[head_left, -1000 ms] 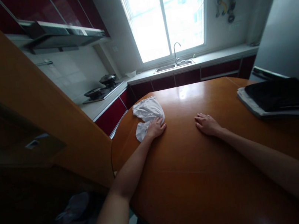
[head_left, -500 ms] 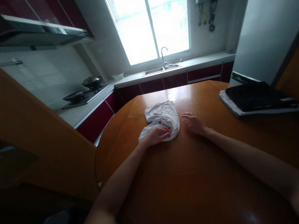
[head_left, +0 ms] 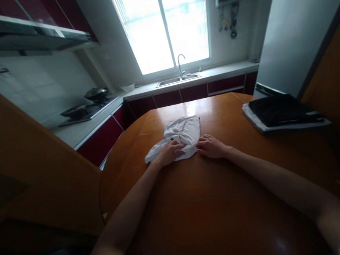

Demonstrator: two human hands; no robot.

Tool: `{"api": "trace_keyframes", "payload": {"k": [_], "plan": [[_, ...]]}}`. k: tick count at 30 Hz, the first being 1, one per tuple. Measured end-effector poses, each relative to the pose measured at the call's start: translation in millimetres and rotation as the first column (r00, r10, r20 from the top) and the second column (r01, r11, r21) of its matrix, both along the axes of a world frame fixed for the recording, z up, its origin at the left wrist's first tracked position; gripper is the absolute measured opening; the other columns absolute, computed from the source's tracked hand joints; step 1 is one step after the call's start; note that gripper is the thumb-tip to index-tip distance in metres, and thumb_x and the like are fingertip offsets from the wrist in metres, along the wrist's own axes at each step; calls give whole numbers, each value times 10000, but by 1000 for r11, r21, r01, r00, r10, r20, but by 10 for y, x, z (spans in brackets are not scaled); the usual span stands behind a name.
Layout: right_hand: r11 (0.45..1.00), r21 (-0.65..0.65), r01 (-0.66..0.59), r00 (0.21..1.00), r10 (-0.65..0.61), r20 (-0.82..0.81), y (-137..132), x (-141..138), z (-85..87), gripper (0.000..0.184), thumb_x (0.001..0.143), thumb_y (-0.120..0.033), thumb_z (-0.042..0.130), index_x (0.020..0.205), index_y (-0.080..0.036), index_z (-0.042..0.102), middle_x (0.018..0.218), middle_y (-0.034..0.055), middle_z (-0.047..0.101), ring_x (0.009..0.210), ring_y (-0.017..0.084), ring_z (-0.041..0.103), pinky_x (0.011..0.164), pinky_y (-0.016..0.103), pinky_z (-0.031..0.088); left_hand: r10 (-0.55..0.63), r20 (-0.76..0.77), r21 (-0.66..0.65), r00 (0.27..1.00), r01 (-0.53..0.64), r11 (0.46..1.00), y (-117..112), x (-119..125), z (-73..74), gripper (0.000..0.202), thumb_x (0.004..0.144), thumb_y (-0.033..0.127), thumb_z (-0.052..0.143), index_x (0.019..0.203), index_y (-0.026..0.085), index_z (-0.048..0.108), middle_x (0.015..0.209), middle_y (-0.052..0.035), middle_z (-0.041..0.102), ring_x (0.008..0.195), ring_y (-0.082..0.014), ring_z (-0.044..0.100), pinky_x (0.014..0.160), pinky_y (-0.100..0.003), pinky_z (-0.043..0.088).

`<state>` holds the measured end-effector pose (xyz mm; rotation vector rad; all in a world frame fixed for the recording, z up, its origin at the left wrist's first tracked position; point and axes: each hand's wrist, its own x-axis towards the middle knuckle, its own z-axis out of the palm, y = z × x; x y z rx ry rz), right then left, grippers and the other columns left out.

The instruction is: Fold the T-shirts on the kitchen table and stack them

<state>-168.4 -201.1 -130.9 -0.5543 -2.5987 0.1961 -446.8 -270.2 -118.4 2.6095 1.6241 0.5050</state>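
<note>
A crumpled white garment (head_left: 181,136) lies on a round orange wooden table (head_left: 220,205), a little past its middle. My left hand (head_left: 169,152) lies on the garment's near left part, fingers curled onto the cloth. My right hand (head_left: 210,146) rests at the garment's near right edge, fingertips touching the fabric, fingers bent and close together. Both forearms stretch across the tabletop towards it.
A stack of folded dark and light cloth (head_left: 280,115) sits at the table's right edge. Behind are a counter with a sink and tap (head_left: 181,74), a stove with pans (head_left: 85,106) on the left, a white fridge (head_left: 295,27) on the right, and an orange panel (head_left: 19,167) at left.
The garment has been dragged from the table's left side to the middle under my left hand. My right hand has moved left until it touches the cloth's edge. The view shifted.
</note>
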Motion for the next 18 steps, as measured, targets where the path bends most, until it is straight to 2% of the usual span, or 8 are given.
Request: {"api": "trace_keyframes", "payload": {"k": [3, 5, 9, 11, 13, 15, 16, 18], "plan": [[999, 41, -5, 999, 4, 33, -176, -51, 91, 169, 951, -298, 624, 980, -169, 728, 997, 108, 694, 1019, 247, 601, 974, 394, 437, 248, -57, 44, 967, -246, 968, 40, -156, -2, 306, 973, 252, 560, 1224, 274, 733, 1299, -69, 656, 1189, -263, 585, 1098, -423, 416], [994, 14, -105, 994, 104, 29, -335, -101, 135, 126, 932, -272, 639, 941, -177, 721, 972, 96, 691, 980, 234, 604, 939, 370, 455, 399, -71, 57, 914, -396, 917, 58, -267, -13, 354, 959, 177, 501, 1201, 272, 741, 1353, -70, 647, 1258, -290, 557, 1160, -488, 340], [909, -128, -396, 918, 393, -53, -592, -216, 141, 127, 953, -287, 618, 982, -213, 717, 932, 47, 704, 900, 185, 627, 849, 297, 487, 573, -54, 62, 817, -570, 819, 78, -452, -43, 407, 946, 170, 453, 1252, 270, 702, 1420, -83, 615, 1332, -316, 514, 1198, -585, 230], [912, -120, -393, 918, 381, -110, -589, -251, 109, 137, 966, -264, 587, 989, -221, 716, 934, 40, 710, 911, 185, 633, 861, 300, 489, 649, -9, 89, 761, -646, 759, 76, -514, -42, 417, 952, 197, 443, 1296, 256, 670, 1429, -99, 604, 1344, -328, 499, 1188, -598, 236], [976, -85, -202, 967, 185, -177, -468, -238, 70, 160, 959, -204, 561, 990, -218, 717, 992, 54, 717, 974, 203, 633, 922, 331, 479, 704, 58, 134, 708, -704, 697, 66, -543, -17, 440, 935, 180, 441, 1322, 220, 648, 1413, -123, 605, 1330, -330, 505, 1173, -567, 279], [989, -88, 121, 964, -138, -226, -255, -161, 31, 208, 948, -162, 536, 1034, -206, 720, 1086, 86, 714, 1055, 232, 622, 978, 370, 461, 702, 134, 200, 699, -713, 672, 49, -519, 27, 469, 895, 123, 441, 1314, 187, 644, 1396, -130, 607, 1307, -312, 521, 1161, -505, 323], [955, -99, 280, 928, -296, -227, -130, -101, 14, 233, 947, -161, 528, 1078, -199, 718, 1137, 105, 707, 1095, 249, 612, 994, 387, 454, 674, 169, 235, 719, -693, 681, 38, -482, 51, 480, 873, 91, 438, 1295, 178, 650, 1385, -123, 610, 1297, -295, 529, 1156, -468, 341], [851, -122, 510, 833, -525, -173, 117, 44, -16, 274, 953, -195, 529, 1161, -191, 706, 1206, 140, 695, 1146, 282, 594, 1007, 414, 447, 570, 201, 278, 797, -604, 747, 16, -355, 86, 458, 856, 63, 432, 1230, 179, 671, 1337, -101, 635, 1271, -266, 550, 1140, -413, 375]]}}
